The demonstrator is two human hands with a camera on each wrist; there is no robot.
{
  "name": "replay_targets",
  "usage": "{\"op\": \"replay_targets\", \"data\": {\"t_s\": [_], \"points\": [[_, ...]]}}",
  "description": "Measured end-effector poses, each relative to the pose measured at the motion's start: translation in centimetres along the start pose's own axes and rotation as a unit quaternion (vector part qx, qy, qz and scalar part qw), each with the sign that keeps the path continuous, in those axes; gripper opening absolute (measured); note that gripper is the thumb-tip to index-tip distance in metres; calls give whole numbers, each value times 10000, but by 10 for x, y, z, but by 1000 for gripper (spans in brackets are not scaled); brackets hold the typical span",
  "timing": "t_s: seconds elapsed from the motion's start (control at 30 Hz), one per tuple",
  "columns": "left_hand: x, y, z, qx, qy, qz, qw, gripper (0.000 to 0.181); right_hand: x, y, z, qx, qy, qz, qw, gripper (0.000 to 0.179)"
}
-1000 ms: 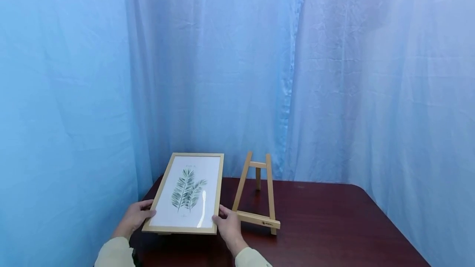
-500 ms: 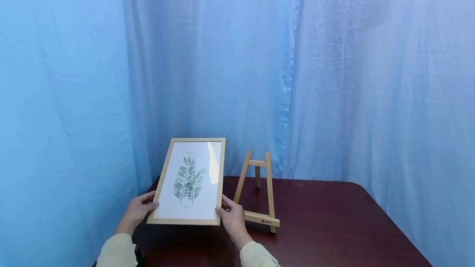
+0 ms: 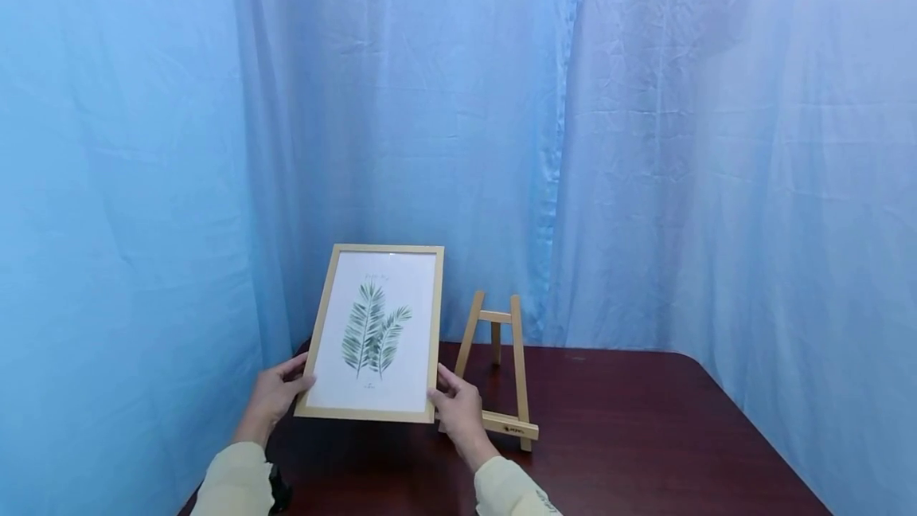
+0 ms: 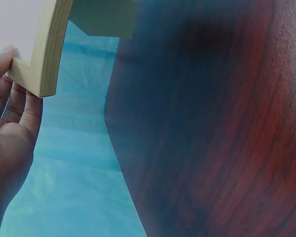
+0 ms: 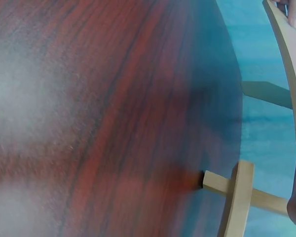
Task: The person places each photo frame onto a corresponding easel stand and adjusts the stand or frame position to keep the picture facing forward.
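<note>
A framed picture [image 3: 387,333] of green fern leaves, with a light wood frame, is tilted back and raised above the table in the head view. My left hand [image 3: 274,398] grips its lower left edge, thumb on the front and fingers behind. On the opposite side my right hand [image 3: 461,414] pinches the lower right edge the same way. The left wrist view shows the frame's corner [image 4: 48,54] between thumb and fingers. Behind it a flat greenish panel [image 4: 106,19] juts out. A small wooden easel [image 3: 521,373] stands just right of my right hand, its lower left part hidden by it.
The dark red wooden table [image 3: 630,420] extends to the right, with a rounded far corner. Blue curtains [image 3: 430,102] hang close behind it and on both sides. In the right wrist view the easel's ledge and leg [image 5: 239,197] are near my right hand.
Both hands have raised the framed picture, moved it slightly right and tipped it more upright. It now covers more of the curtain and sits nearer the easel, which stays in place.
</note>
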State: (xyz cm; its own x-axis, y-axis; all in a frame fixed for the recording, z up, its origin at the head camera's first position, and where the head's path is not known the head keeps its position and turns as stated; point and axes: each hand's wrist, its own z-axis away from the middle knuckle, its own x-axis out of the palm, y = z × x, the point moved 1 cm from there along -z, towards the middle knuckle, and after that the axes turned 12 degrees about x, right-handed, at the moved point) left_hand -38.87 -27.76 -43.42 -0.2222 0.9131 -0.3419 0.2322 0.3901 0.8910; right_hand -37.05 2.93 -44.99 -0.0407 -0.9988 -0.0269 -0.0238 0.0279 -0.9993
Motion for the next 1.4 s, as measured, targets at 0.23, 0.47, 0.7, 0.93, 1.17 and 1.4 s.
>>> {"op": "replay_targets", "data": {"t_s": [0.23,0.47,0.7,0.93,1.17,1.4], "points": [[6,8,-4,301,89,113,9994,55,-7,-8,-5,-207,196,44,9996,47],[13,17,-5,510,285,180,9981,55,-14,-10,-10,-268,342,188,9989,49],[20,25,-5,616,411,398,9965,54,-24,-12,-13,-488,488,332,9971,48],[27,30,-9,746,557,624,9937,53,-35,-17,-13,-563,511,372,9964,49],[34,39,-10,916,596,698,9915,51,-46,-20,-15,-618,513,388,9960,50],[43,45,-11,1115,642,856,9880,48,-57,-28,-9,-813,380,277,9956,49]]}}
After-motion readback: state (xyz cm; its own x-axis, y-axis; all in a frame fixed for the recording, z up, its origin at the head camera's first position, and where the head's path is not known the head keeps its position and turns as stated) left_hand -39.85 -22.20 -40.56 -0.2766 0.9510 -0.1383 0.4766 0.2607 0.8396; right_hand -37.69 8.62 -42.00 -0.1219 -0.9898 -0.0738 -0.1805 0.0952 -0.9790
